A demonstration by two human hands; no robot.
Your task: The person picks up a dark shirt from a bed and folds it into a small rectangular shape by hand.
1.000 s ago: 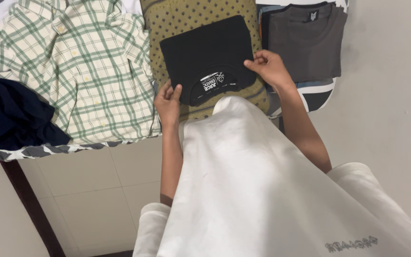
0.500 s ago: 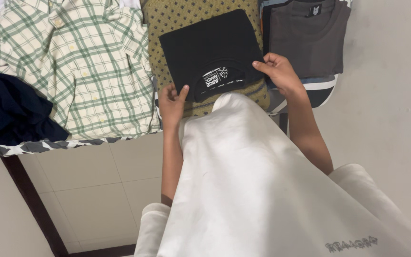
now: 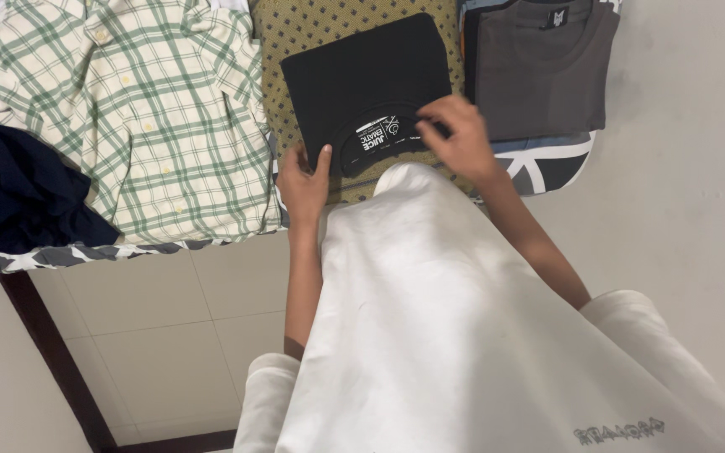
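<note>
- The pale tiled floor filled the lower left of the view. The person's own white top hung down over most of the lower middle.
- A surface under a grey-and-white patterned cover ran across the top and carried several garments side by side.
- A green-and-cream plaid shirt lay spread flat at the left, with a crumpled navy garment at its left edge.
- A folded grey T-shirt sat at the right on a small stack.
- Between them lay a mustard garment with dark dots, folded.
- The black folded T-shirt lay directly on that mustard piece, slightly askew, with its collar and white-printed neck label turned towards the person.
- Judged from this, the step in hand was settling and squaring the black fold on its pile. A further move would call for light, even pressure, so that the fold did not slide off the piece beneath.
- The right hand lay over the near right of the collar with its fingers curled down onto the cloth. I could not tell whether it pinched the fabric or only pressed on it.
- The left hand pinched the near left corner of the black T-shirt, with the thumb on top of the edge.
</note>
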